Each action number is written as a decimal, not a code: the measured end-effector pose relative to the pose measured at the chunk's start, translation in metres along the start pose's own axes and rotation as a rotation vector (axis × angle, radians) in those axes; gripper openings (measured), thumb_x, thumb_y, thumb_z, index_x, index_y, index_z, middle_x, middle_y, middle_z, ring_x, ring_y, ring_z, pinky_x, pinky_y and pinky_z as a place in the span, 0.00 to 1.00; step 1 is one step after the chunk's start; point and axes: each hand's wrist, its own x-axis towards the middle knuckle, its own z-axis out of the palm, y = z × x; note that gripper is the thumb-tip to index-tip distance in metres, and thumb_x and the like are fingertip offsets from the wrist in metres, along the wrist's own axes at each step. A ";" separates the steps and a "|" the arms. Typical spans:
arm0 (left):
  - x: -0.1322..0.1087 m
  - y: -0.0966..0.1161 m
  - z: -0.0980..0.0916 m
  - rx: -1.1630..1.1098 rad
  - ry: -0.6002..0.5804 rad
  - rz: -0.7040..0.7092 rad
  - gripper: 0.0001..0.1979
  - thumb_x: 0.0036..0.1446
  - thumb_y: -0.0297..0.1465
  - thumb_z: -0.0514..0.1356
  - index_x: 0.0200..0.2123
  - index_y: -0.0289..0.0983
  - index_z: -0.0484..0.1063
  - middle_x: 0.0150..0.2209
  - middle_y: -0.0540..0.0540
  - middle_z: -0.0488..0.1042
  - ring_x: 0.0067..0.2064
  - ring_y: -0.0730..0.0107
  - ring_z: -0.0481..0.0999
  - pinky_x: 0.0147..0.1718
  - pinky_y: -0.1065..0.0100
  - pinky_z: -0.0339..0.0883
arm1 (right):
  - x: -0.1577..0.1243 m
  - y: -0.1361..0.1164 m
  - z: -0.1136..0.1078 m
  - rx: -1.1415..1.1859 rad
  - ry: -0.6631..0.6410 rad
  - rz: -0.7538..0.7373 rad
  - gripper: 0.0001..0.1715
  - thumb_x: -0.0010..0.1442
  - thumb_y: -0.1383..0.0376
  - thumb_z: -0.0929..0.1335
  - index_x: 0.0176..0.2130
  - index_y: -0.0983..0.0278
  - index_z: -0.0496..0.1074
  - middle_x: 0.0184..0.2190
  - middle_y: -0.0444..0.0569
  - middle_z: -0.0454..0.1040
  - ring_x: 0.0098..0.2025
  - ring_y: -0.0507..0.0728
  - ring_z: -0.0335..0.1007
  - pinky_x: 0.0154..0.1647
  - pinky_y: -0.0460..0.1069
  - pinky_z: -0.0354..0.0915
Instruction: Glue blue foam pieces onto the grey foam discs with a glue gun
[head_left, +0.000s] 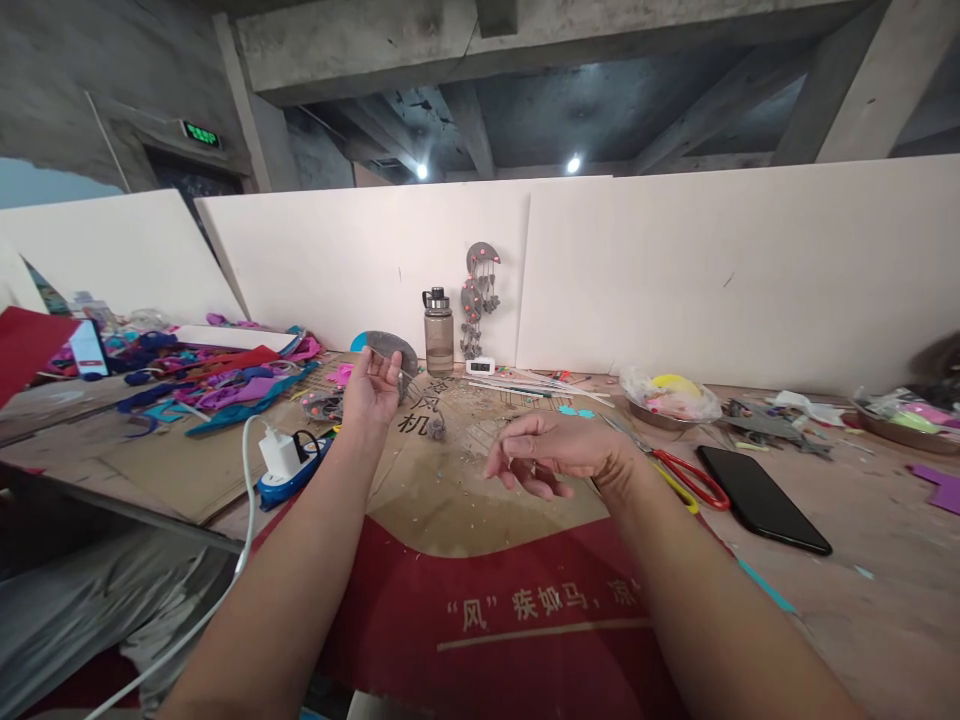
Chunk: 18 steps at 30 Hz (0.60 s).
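My left hand (373, 388) is raised over the left side of the cardboard, its fingers closed at the edge of a rounded grey felt piece (407, 358) with a bit of blue at one end. The fingers hide part of that edge. Below and right of it, a small grey felt ornament (436, 429) appears to dangle on a thin thread. My right hand (541, 452) hovers over the middle of the cardboard (442, 515), fingers loosely bent and apart, with nothing visible in them. Scissors with red and yellow handles (686, 478) lie just beyond my right wrist.
A water bottle (439, 335), a small digital clock (480, 367) and a hanging grey felt decoration (480, 290) stand by the white board. At right are a black phone (763, 498) and a bagged bowl (667, 400). Left are a blue power strip (292, 478) and felt scraps (247, 385).
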 end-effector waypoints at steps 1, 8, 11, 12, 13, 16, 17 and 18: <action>0.000 0.001 0.000 0.000 0.009 0.012 0.09 0.62 0.25 0.56 0.28 0.37 0.69 0.22 0.53 0.74 0.29 0.80 0.78 0.43 0.73 0.75 | 0.000 0.001 -0.001 -0.023 -0.042 0.003 0.26 0.51 0.48 0.70 0.39 0.67 0.79 0.32 0.51 0.78 0.22 0.50 0.68 0.15 0.43 0.57; -0.026 -0.006 0.014 -0.003 -0.018 -0.067 0.07 0.61 0.26 0.57 0.30 0.37 0.72 0.24 0.52 0.76 0.31 0.79 0.79 0.41 0.75 0.75 | 0.059 0.035 0.019 -0.506 0.742 -0.321 0.12 0.57 0.60 0.67 0.31 0.63 0.77 0.32 0.49 0.76 0.34 0.55 0.69 0.35 0.49 0.66; -0.053 -0.017 0.025 0.001 -0.098 -0.201 0.07 0.62 0.27 0.56 0.33 0.35 0.73 0.25 0.50 0.77 0.31 0.78 0.79 0.37 0.77 0.75 | 0.078 0.046 0.028 -0.448 0.971 -0.429 0.27 0.52 0.62 0.70 0.53 0.60 0.70 0.54 0.54 0.70 0.45 0.58 0.68 0.39 0.52 0.67; -0.062 -0.021 0.028 0.007 -0.136 -0.259 0.08 0.63 0.27 0.55 0.33 0.35 0.74 0.26 0.50 0.78 0.30 0.78 0.79 0.36 0.77 0.75 | 0.081 0.048 0.031 -0.415 0.957 -0.428 0.33 0.52 0.63 0.70 0.57 0.58 0.65 0.57 0.54 0.67 0.45 0.58 0.68 0.39 0.51 0.67; -0.069 -0.024 0.030 0.016 -0.171 -0.312 0.09 0.64 0.27 0.54 0.33 0.35 0.74 0.27 0.49 0.78 0.30 0.77 0.79 0.35 0.77 0.75 | 0.082 0.049 0.032 -0.386 0.912 -0.415 0.35 0.53 0.62 0.70 0.59 0.57 0.62 0.57 0.53 0.68 0.44 0.57 0.69 0.39 0.51 0.67; -0.076 -0.028 0.033 0.006 -0.181 -0.346 0.09 0.64 0.27 0.55 0.33 0.35 0.74 0.26 0.50 0.77 0.28 0.78 0.78 0.35 0.76 0.76 | 0.081 0.049 0.037 -0.421 0.673 -0.354 0.19 0.61 0.63 0.65 0.52 0.60 0.69 0.40 0.47 0.76 0.35 0.52 0.69 0.36 0.48 0.65; -0.073 -0.027 0.032 -0.002 -0.167 -0.325 0.09 0.64 0.27 0.55 0.33 0.35 0.74 0.25 0.51 0.77 0.27 0.78 0.78 0.36 0.75 0.76 | 0.080 0.048 0.039 -0.482 0.581 -0.334 0.15 0.63 0.64 0.63 0.47 0.61 0.72 0.33 0.45 0.76 0.32 0.51 0.69 0.35 0.47 0.63; -0.068 -0.024 0.030 0.000 -0.150 -0.300 0.09 0.64 0.26 0.54 0.32 0.35 0.73 0.24 0.51 0.76 0.27 0.78 0.78 0.37 0.74 0.76 | 0.078 0.047 0.041 -0.557 0.491 -0.317 0.14 0.64 0.65 0.61 0.43 0.61 0.75 0.29 0.44 0.75 0.30 0.51 0.68 0.34 0.46 0.62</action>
